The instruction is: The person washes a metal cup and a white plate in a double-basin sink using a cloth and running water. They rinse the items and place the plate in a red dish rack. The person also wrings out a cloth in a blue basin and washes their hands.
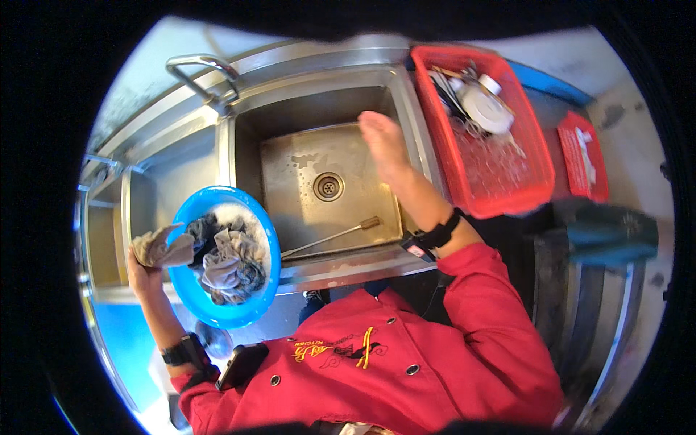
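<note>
Bunched brown-grey cloth (160,249) is gripped in my left hand (142,274), at the left rim of a blue plastic basin (274,255). Inside the basin several wet cloths (231,255), dark grey and beige, lie in a heap with whitish suds around them. My right hand (385,145) is held out flat above the right side of a stainless-steel sink (293,196), with nothing in it. A thin rod (326,237) with a brownish end lies slanted along the sink's near side. Small patches of water mark the floor of the sink around its drain (328,187).
A chrome faucet (204,81) stands at the back left. Right of the sink, a red plastic basket (478,209) holds utensils and white containers (486,109). Farther right are a red object (583,157) and a dark green item (611,234). Another sink bay (174,166) adjoins on the left.
</note>
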`<state>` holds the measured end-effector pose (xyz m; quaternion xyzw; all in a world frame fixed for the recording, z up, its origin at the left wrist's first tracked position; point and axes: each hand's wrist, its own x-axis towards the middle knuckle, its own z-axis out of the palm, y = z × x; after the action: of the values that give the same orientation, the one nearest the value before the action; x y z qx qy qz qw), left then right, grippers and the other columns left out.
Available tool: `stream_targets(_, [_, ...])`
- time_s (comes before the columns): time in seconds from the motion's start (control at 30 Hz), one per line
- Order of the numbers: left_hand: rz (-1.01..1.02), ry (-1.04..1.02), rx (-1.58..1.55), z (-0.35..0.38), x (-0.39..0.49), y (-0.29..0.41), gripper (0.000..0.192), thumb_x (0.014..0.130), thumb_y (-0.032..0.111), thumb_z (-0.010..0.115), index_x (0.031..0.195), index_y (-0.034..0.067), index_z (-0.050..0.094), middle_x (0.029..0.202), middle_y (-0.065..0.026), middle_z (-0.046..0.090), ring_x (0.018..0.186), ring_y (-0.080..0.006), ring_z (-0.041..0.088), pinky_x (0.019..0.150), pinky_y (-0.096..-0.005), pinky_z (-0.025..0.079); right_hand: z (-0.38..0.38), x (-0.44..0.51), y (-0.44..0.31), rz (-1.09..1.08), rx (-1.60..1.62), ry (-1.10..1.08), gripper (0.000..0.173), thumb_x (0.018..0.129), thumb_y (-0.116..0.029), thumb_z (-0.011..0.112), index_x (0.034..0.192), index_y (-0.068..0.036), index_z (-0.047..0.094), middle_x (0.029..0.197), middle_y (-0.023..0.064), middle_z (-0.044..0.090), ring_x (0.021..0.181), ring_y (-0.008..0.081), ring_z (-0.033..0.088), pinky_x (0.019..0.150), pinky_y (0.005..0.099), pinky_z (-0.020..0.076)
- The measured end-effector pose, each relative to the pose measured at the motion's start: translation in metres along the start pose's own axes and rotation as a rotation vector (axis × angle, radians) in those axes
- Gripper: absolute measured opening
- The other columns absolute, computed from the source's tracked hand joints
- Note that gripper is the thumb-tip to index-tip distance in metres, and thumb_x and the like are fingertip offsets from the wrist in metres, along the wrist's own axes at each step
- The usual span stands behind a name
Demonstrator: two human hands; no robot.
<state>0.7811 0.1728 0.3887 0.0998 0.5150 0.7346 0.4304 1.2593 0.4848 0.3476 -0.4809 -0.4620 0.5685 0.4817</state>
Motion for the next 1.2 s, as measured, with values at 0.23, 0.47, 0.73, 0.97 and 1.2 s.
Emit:
stream_targets(0.23, [-0.157,-0.131,-0.066,-0.017,0.019,-0.038,0.036,0.100,0.032,0.037,0.113,0.005,0.055,0.107,-0.0104,0.063,0.098,-0.0265,0.062,0.083,-0.0427,0.051,-0.034,-0.009,0.012,0.090,0.230,0.177,0.026,0.087,-0.014,0.058,0.109,-0.001,0.060,0.101,0.0089,0.063,0.089,0.0170,0.059,0.075,0.0298,0.0478])
stream_targets(0.47, [-0.104,0.019,-0.051,-0.038,0.006,-0.029,0.035,0.099,0.033,0.040,0.114,0.006,0.056,0.108,-0.0109,0.064,0.099,-0.0271,0.061,0.084,-0.0425,0.050,-0.273,0.109,0.041,-0.143,-0.304,0.809,0.019,0.090,-0.020,0.051,0.091,-0.002,0.059,0.079,0.0068,0.060,0.068,0.0160,0.057,0.057,0.0327,0.0465])
stream_targets(0.73, [0.007,0.086,0.141,-0.008,-0.021,-0.024,0.037,0.099,0.033,0.036,0.113,0.004,0.057,0.109,-0.0123,0.064,0.099,-0.0277,0.061,0.083,-0.0435,0.051,-0.369,0.181,0.067,0.386,-0.205,0.834,0.058,0.090,-0.044,0.051,0.122,0.004,0.052,0.127,0.0190,0.052,0.110,0.0277,0.053,0.092,0.0383,0.0410])
stream_targets(0.97, [-0.013,0.136,0.141,0.012,-0.023,-0.029,0.044,0.099,0.036,0.034,0.116,0.001,0.055,0.112,-0.0129,0.063,0.100,-0.0283,0.060,0.084,-0.0437,0.050,-0.403,0.233,0.076,0.316,0.060,0.764,0.063,0.091,-0.049,0.044,0.124,0.004,0.049,0.124,0.0173,0.055,0.107,0.0287,0.056,0.091,0.0378,0.0424])
stream_targets(1.2, [0.139,0.039,0.090,0.036,-0.051,-0.015,0.043,0.096,0.032,0.043,0.119,-0.004,0.051,0.116,-0.0210,0.058,0.107,-0.0354,0.057,0.091,-0.0483,0.046,-0.429,0.206,0.102,-0.437,-1.274,0.056,0.047,0.094,-0.029,0.039,0.128,0.001,0.047,0.121,0.0185,0.055,0.113,0.0291,0.052,0.098,0.0384,0.0389])
